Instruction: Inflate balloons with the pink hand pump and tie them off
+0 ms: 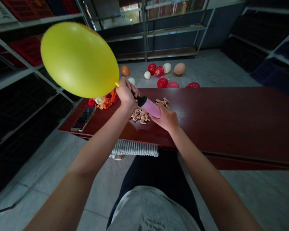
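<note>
2 bare hands over a dark red wooden table (231,112); head view only. Left hand (126,94) closed in a tight fist around the neck of an inflated yellow balloon (79,60). Balloon held clear of the table, up and to the left of the fist, its yellow lip showing just beside the fingers. Black nozzle (141,101) of a pink hand pump (150,108) enters the same fist from the other side; the join is hidden by the fingers. Right hand (167,119) partly closed over the pink barrel, fingers curled onto it, pump held at a slant. Contact between pump and tabletop cannot be told.

Directly below the pump: pile of pale twisted long balloons (140,115). Left of the fist on the table: heap of uninflated red and orange balloons (103,101). Near the left table edge: phone (83,118), screen pixelated. Beyond the table, on the grey floor (214,69): about 10 inflated balloons (162,82), red, white and orange. Metal shelving (173,32) behind them.
</note>
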The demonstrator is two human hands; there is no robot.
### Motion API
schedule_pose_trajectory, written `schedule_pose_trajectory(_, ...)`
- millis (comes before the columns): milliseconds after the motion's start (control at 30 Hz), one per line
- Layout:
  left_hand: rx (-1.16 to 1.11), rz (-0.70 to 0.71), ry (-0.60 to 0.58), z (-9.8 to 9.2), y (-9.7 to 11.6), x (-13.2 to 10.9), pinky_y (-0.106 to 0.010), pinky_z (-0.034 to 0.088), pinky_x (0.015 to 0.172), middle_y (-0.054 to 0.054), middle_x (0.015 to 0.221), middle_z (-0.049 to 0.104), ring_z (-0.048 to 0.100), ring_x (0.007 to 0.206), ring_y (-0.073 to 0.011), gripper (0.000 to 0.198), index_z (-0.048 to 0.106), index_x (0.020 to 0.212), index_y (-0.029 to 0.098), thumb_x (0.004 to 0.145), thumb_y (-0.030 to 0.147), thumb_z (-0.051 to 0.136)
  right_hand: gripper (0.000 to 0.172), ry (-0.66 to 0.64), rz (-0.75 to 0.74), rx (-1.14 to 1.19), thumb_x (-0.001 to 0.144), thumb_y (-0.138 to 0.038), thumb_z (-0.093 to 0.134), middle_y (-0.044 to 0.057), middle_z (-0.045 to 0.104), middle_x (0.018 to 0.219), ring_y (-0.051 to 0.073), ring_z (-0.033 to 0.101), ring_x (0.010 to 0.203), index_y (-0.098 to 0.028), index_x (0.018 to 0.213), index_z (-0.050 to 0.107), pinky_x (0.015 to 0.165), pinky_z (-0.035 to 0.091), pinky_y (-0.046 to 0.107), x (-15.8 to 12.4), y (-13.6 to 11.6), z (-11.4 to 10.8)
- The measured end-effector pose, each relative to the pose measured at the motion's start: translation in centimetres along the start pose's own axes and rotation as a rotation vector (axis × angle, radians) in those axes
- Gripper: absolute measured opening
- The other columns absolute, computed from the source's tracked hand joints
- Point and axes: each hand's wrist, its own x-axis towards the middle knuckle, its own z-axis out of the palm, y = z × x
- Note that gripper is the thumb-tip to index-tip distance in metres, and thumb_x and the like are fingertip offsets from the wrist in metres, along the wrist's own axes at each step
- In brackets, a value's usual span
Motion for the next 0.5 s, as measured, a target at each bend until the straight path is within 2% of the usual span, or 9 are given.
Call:
schedule_pose_trajectory(100, -0.026, -0.029, 0.055, -1.3, 0.9, 0.2, -0.027, 0.027, 0.042, 0.004, 0.052, 0.024, 0.023, 0.035, -0.0109, 0.039, 0.027, 0.061, 0.023, 0.098, 0.029, 0.038, 0.051, -0.008, -0.032, -0.038, 0.083, -0.054, 0.063, 0.012, 0.076, 0.098, 0.025, 0.071, 0.077, -0.016, 0.117, 0.062, 0.061, 0.047, 0.031, -0.2, -0.1, 0.1)
schedule_pose_trajectory(200, -0.052, -0.029, 0.101, -2.5, 2.2, 0.5, -0.027, 0.027, 0.042, 0.004, 0.052, 0.025, 0.024, 0.036, -0.0111, 0.036, 0.029, 0.061, 0.022, 0.096, 0.025, 0.038, 0.049, -0.009, -0.071, -0.063, 0.083, -0.053, 0.063, 0.012, 0.076, 0.101, 0.024, 0.071, 0.079, -0.016, 0.115, 0.063, 0.062, 0.048, 0.031, -0.4, -0.1, 0.2)
schedule_pose_trajectory(500, -0.098, 0.014, 0.185, -6.2, 7.1, 1.9, -0.029, 0.025, 0.042, 0.004, 0.045, 0.024, 0.024, 0.036, -0.0123, 0.036, 0.022, 0.061, 0.024, 0.095, 0.020, 0.035, 0.044, -0.004, -0.180, -0.096, 0.083, -0.051, 0.064, 0.011, 0.075, 0.098, 0.024, 0.071, 0.079, -0.017, 0.111, 0.063, 0.063, 0.049, 0.031, -0.6, -0.3, -0.1)
